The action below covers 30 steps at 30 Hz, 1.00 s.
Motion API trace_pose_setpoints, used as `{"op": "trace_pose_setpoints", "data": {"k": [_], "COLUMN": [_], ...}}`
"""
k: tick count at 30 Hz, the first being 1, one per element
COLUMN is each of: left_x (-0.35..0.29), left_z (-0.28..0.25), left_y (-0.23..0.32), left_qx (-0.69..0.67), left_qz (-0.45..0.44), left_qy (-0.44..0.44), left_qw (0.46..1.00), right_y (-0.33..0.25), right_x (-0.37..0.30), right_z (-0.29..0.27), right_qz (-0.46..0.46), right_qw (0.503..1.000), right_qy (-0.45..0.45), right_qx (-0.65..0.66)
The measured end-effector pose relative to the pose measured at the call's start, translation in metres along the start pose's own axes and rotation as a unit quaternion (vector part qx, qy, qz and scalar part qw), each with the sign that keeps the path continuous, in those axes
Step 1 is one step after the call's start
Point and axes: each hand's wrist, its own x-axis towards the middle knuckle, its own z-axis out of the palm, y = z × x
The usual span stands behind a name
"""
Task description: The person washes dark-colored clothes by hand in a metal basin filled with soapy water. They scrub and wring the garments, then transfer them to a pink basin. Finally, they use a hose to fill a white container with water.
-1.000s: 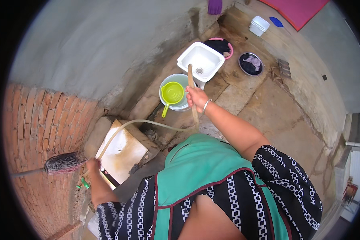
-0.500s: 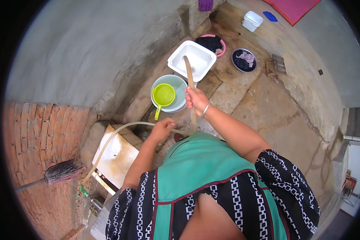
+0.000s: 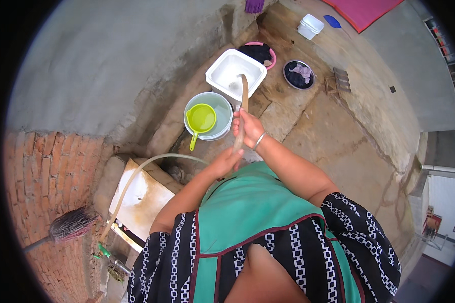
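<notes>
My right hand (image 3: 249, 128), with a bracelet on the wrist, is closed around a pale, flexible hose (image 3: 245, 93). The hose's end curves over the rim of a white square tub (image 3: 220, 70). Lower down, my left hand (image 3: 226, 163) grips the same hose close to my green apron. From there the hose runs left in an arc over a stained white box-like surface. Just left of my right hand stands a pale round bucket (image 3: 224, 133) with water in it. A lime-green dipper (image 3: 201, 118) rests in its top, handle toward me.
Beyond the tub sits a pink basin (image 3: 273, 59) with dark cloth. To its right is a metal basin (image 3: 286, 78) holding dark and lilac cloth. A white lidded bucket (image 3: 310, 26) stands farther back. At left are a mop (image 3: 72, 224), a brick wall and the stained white surface (image 3: 141, 194).
My left hand has moved right and up and now grips the hose below my right hand. The hose end has shifted slightly within the tub. The whole view has turned a little.
</notes>
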Motion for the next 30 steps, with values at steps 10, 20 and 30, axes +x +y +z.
{"op": "trace_pose_setpoints", "data": {"k": [10,20,30], "left_x": [-0.037,-0.056,-0.06], "left_z": [0.025,0.042,0.012], "left_y": [0.028,0.089,0.095], "left_qx": [0.109,0.175,0.172], "left_qz": [0.005,-0.058,-0.02], "left_qy": [0.173,0.202,0.179], "left_qw": [0.979,0.962,0.968], "right_y": [-0.049,-0.079,-0.093], "right_x": [0.053,0.058,0.048], "right_z": [-0.056,-0.076,-0.068], "right_qz": [0.019,0.043,0.036], "right_qw": [0.997,0.995,0.996], "right_qy": [0.029,0.075,0.074], "right_qx": [0.076,0.055,-0.044]}}
